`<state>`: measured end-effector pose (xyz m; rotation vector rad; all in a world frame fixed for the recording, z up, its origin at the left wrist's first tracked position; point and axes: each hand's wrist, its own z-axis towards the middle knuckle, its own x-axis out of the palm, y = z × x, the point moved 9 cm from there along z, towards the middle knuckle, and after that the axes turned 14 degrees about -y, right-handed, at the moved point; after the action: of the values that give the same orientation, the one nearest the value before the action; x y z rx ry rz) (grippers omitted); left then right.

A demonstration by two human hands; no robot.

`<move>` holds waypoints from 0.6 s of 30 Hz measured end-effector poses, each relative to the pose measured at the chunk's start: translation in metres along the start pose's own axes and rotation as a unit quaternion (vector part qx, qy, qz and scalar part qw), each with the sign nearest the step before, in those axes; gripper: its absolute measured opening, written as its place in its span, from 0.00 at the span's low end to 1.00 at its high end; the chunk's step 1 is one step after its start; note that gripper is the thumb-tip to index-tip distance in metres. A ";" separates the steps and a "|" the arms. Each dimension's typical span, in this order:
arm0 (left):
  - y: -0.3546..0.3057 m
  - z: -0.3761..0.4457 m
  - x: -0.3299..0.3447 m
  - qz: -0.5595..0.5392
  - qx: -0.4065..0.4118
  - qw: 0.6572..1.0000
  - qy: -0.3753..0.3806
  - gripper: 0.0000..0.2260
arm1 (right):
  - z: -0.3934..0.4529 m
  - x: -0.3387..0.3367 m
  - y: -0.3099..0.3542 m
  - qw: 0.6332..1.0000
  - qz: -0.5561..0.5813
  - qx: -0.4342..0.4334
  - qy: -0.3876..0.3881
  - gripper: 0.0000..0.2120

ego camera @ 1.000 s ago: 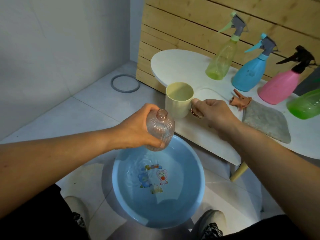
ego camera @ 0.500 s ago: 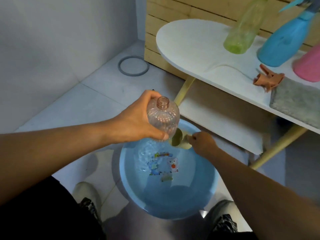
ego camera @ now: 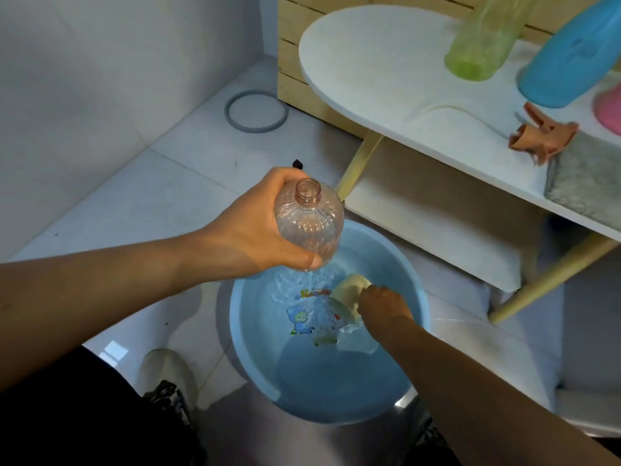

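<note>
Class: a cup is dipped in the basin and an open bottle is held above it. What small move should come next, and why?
Probably scoop and lift the cup up to the bottle. The right hand holds the cup tipped in the basin water; the left hand holds the bottle upright, uncapped and seemingly empty.

Worktop bottles: three – green bottle (ego camera: 480,38), blue bottle (ego camera: 568,58), pink bottle (ego camera: 610,109)
Clear bottle (ego camera: 309,227): one
Cup (ego camera: 347,292): one
Basin (ego camera: 242,348): one
Trigger head (ego camera: 544,136): one

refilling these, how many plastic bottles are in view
4: a clear pinkish ribbed plastic bottle in the left hand above the blue basin; a green plastic bottle, a blue plastic bottle and a pink plastic bottle on the white table. More may be out of frame.
</note>
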<state>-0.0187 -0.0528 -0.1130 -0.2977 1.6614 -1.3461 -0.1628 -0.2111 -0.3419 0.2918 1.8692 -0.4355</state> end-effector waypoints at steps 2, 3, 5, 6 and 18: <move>0.000 -0.001 -0.003 0.001 0.000 1.000 -0.005 0.42 | -0.001 0.009 -0.001 0.994 0.093 0.052 0.021 0.14; 0.001 -0.001 -0.004 0.001 0.000 1.000 -0.007 0.42 | -0.002 0.011 -0.003 0.984 0.153 0.083 0.029 0.13; 0.001 -0.002 -0.008 0.000 0.000 1.000 -0.007 0.42 | -0.003 0.013 -0.005 0.954 0.266 0.131 0.041 0.13; 0.000 -0.002 -0.009 0.001 0.003 1.000 -0.005 0.42 | -0.004 0.011 -0.008 0.933 0.322 0.158 0.039 0.13; -0.009 -0.012 -0.027 -0.023 0.017 0.999 -0.020 0.42 | -0.031 -0.093 -0.040 0.786 0.562 0.257 -0.013 0.13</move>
<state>-0.0166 -0.0302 -0.0923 -0.3432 1.6060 -1.3919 -0.1746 -0.2326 -0.2394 1.6426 1.1950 -0.0812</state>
